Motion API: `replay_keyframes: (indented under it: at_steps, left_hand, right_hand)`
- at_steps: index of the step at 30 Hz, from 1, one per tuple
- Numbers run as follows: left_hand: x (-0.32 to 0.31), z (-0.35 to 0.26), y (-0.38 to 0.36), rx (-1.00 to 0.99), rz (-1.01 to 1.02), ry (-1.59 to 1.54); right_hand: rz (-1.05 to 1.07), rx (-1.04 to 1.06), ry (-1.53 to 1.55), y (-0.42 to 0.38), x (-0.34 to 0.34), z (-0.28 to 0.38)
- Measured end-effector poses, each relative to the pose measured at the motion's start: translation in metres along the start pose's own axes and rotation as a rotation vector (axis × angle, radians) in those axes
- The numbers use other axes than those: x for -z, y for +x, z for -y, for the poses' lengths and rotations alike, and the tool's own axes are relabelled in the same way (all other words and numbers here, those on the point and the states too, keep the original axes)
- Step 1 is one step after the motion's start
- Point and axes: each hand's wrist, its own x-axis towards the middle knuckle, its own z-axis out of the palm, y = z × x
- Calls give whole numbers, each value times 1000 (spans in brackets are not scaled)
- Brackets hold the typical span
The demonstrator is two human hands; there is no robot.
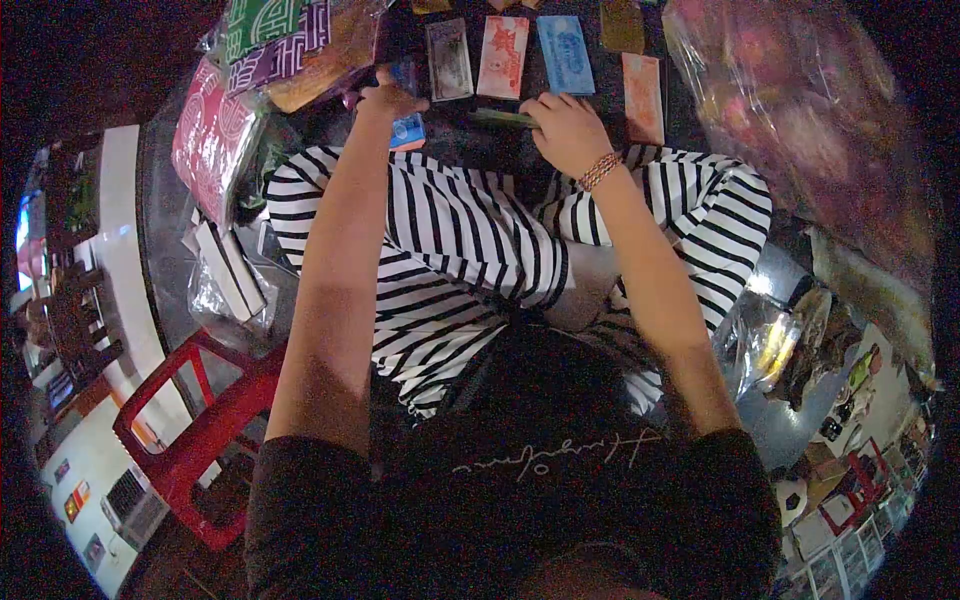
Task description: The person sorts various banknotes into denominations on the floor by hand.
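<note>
1 thin green slip [500, 119] lay between the right hand [566, 130] and the left hand [392, 100], its long axis running sideways, roughly from 1 hand toward the other. the right hand was nearer, its curled fingers at the slip's right end; whether they pinched it, i could not tell. just nearer the body from the left hand sat a small blue packet [408, 133], partly covered; that hand's hold could not be made out either. beyond the grip, a grey note [450, 62], a red note [503, 57] and a blue note [566, 56] pointed roughly away from the body, while an orange note [643, 98] lay right of the right hand. plastic-wrapped bundles [285, 45] crowded the left hand's outer side; a pink plastic bag [790, 110] stood well right of the right hand. striped trousers [455, 215] bounded the near side.
</note>
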Motion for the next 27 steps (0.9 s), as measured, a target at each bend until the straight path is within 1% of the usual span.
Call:
replay_keyframes:
  at_steps: [2,3,5,6,7,8,9,10,11,12,14,15,17,18,20,21,23,24,25,27]
  left_hand:
    - [11,-4,-7,-55,49,61]
    - [5,1,7,-58,49,64]
    - [0,10,34,-249,178,206]
    - [11,4,12,-252,177,207]
    - [33,-8,-32,-132,119,127]
    - [45,-14,-56,-12,60,47]
    - [33,-8,-41,-13,59,46]
    - [13,3,-18,-183,-16,-18]
    - [12,3,-19,-351,-92,-83]
    - [8,3,-22,-350,-93,-84]
    - [-6,-5,-40,-618,-281,-437]
    - [-19,-9,-43,-619,-280,-438]
    - [-45,-21,-53,-677,-280,-803]
    - [-40,-36,-74,-678,-279,-804]
    - [-14,-68,-129,-676,-466,-188]
    - [-14,-72,-134,-673,-467,-188]
    - [-15,-78,-140,-678,-367,-80]
    - [-20,-75,-130,-733,-383,-123]
    - [-23,-69,-119,-740,-383,-124]
    - [-20,-53,-104,-780,-472,-233]
  right_hand:
    - [46,-13,16,-1,-2,-1]
    - [44,-17,16,-1,-3,-1]
    - [62,-19,-4,-1,-3,-2]
    - [61,-22,-4,0,-4,-3]
    - [62,-35,15,0,-5,-3]
    - [63,-47,35,1,-6,-3]
    - [63,-47,34,1,-4,-2]
    - [51,-46,36,1,-2,-1]
    - [40,-44,38,2,1,0]
    - [41,-42,37,2,3,1]
    - [60,-41,28,2,5,2]
    - [60,-42,27,1,4,1]
    - [67,-32,-12,-1,0,-2]
    - [67,-33,-13,-1,-2,-3]
    - [39,-28,-13,-2,-5,-4]
    - [39,-25,-12,0,-2,-2]
    - [124,-58,16,0,4,-1]
    - [123,-62,12,0,4,-2]
    - [116,-67,21,0,4,-2]
    - [107,-76,31,-1,4,-3]
